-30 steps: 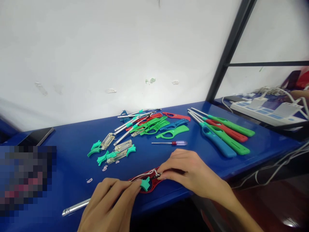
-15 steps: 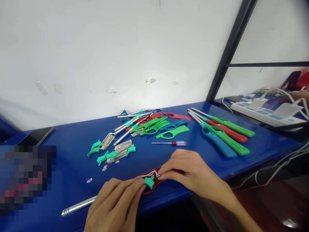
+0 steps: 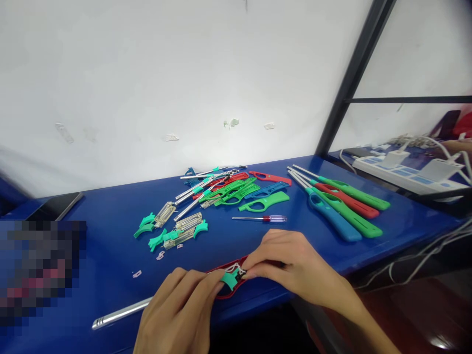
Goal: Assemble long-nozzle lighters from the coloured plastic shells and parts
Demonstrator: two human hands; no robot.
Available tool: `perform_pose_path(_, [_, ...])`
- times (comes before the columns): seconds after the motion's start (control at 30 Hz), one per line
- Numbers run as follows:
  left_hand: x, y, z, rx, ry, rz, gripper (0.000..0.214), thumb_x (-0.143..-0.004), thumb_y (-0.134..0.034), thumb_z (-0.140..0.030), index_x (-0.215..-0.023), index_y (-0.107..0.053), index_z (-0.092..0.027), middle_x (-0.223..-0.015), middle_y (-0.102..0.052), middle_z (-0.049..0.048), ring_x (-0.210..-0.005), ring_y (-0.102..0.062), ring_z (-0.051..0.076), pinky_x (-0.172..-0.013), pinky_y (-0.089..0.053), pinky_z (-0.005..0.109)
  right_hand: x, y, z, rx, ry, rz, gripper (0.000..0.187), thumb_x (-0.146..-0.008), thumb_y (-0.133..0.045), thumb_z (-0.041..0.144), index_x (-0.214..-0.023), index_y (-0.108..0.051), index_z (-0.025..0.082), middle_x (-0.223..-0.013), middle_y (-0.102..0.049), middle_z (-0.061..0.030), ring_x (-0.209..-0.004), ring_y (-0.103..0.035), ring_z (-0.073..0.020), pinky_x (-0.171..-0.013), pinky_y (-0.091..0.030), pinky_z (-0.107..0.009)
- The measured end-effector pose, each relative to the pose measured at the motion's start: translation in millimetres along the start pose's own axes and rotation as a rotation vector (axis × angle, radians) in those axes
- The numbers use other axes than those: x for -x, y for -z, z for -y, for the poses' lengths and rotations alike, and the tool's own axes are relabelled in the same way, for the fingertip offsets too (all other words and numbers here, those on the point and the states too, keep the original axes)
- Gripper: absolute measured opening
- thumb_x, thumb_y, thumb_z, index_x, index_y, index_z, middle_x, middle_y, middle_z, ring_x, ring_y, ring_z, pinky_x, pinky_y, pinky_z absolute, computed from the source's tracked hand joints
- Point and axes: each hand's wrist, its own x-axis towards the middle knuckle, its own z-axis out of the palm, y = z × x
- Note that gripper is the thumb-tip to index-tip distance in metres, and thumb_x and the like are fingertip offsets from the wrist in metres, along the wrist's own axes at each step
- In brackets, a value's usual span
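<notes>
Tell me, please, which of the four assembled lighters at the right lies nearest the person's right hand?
The blue lighter, the only blue one; the red lighter and two green lighters lie farther from the right hand, behind it.

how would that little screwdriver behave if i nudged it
The screwdriver looks thin and round-handled, so it would probably roll on the smooth table. Its metal shaft should stay stiff, and it is likely light.

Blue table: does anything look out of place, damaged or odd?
Nothing looks broken. The loose shells and tubes lie in a tangled heap, while the finished lighters lie in a neat row. Small white bits lie scattered. The left hand pinches a teal trigger on the red lighter shell at the front edge.
</notes>
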Motion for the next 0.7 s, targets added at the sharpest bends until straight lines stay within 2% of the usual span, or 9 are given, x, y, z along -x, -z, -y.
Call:
perform_pose_path(0.33, [-2.8,0.8,-2.9,-0.003,-0.02,0.023,0.028,-0.103,-0.054,-0.003,-0.121,-0.069,-0.018,-0.099,-0.076,0.004,-0.086,-0.067,0.017,-0.083,-0.054,0.032,-0.4,-0.2,-0.3,-0.017,0.025,-0.029,0.017,-0.105,-0.068,0.034,-0.098,-0.08,0.024,-0.088,-0.085,0.0029,-0.068,-0.069,-0.0128,-0.071,-0.05,-0.028])
perform_pose_path(0.5, [-1.6,1.0,-4.3,0.02,0.002,0.015,0.026,-0.104,-0.055,-0.005,-0.124,-0.068,-0.017,-0.097,-0.075,0.0037,-0.085,-0.067,0.017,-0.082,-0.055,0.031,0.4,-0.8,-1.7,-0.024,0.018,-0.033,0.009,-0.102,-0.073,0.029,-0.098,-0.079,0.023,-0.089,-0.085,0.0041,-0.068,-0.069,-0.0119,-0.073,-0.05,-0.027])
perform_pose_path(0.7, [-5.1,0.1,-6.3,0.037,0.018,0.02,0.027,-0.105,-0.052,-0.004,-0.122,-0.067,-0.019,-0.1,-0.077,0.0022,-0.083,-0.067,0.015,-0.082,-0.054,0.03,0.4,-0.4,0.3,-0.021,-0.003,-0.049,0.009,-0.102,-0.074,0.028,-0.096,-0.078,0.023,-0.086,-0.084,0.0039,-0.068,-0.07,-0.0116,-0.074,-0.05,-0.025])
